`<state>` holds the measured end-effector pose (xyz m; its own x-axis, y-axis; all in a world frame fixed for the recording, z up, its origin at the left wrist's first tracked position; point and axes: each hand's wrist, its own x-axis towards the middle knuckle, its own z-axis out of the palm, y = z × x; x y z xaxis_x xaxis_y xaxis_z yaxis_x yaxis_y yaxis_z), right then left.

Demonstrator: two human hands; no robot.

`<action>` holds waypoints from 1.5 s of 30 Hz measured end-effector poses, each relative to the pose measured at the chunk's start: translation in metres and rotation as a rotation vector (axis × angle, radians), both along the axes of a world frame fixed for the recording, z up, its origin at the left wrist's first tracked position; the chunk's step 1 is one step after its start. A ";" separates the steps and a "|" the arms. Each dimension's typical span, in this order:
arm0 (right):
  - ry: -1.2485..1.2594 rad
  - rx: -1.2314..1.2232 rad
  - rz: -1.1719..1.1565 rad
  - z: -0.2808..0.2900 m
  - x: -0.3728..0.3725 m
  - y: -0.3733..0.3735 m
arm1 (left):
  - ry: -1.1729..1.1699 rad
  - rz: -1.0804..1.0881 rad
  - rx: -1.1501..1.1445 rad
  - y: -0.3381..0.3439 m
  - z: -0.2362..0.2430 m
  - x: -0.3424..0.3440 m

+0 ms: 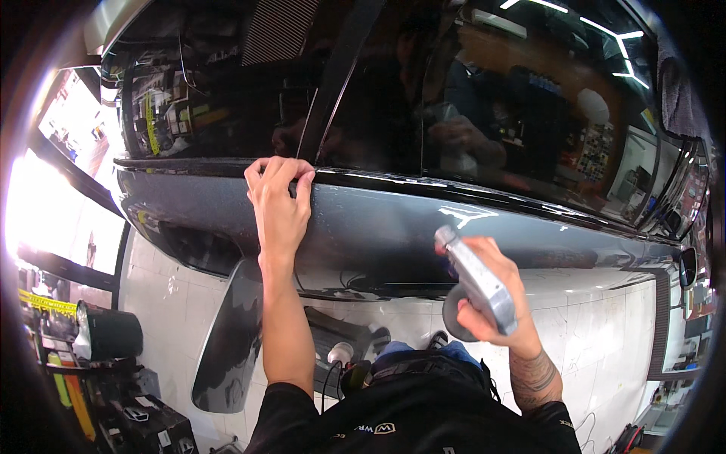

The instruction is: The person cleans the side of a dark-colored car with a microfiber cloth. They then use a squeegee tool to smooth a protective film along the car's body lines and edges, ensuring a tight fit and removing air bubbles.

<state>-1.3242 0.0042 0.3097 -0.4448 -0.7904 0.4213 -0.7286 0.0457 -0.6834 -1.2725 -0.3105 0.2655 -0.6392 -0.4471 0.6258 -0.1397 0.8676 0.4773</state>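
Glossy grey car door (378, 227), tiled floor (605, 333), perhaps workshop.

A black box (147, 427) with a white emblem and small white labels on its faces stands at the lower left, on the floor by the cluttered shelves. Just above it, a yellow tape strip (47, 303) with dark markings runs slantwise across the left edge. In the car's dark glass, at the upper left, a reflected yellow label strip (152, 125) hangs upright among small pale tags too blurred to tell apart. At the upper right of the glass, a reflected board (595, 151) of small many-coloured squares shows beside a pale rectangular panel (631, 170), possibly a screen; it is too dim to tell.
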 end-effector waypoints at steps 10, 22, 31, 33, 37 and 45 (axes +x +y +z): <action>-1.120 -0.049 0.036 -0.002 -0.013 -0.069 | 0.242 -0.067 -0.258 -0.003 -0.032 -0.001; -1.093 0.183 -0.101 -0.003 -0.027 -0.158 | 0.305 -0.038 -0.277 -0.005 -0.034 0.003; -1.232 -0.055 -0.053 -0.018 -0.003 -0.094 | 0.073 0.119 0.038 -0.014 -0.010 -0.012; -1.235 -0.110 -0.060 -0.023 0.002 -0.087 | 0.004 0.130 0.093 -0.013 -0.003 -0.011; -1.141 -0.139 0.029 -0.035 0.012 -0.085 | -0.132 0.126 0.149 -0.017 0.009 -0.010; -0.288 0.088 0.156 -0.109 0.085 -0.070 | -0.022 0.098 0.141 -0.034 0.021 0.008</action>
<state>-1.2390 -0.0655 0.2011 -0.4064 -0.8860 0.2230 -0.5091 0.0169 -0.8605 -1.2647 -0.3441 0.2864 -0.6008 -0.5904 0.5389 -0.2317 0.7739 0.5894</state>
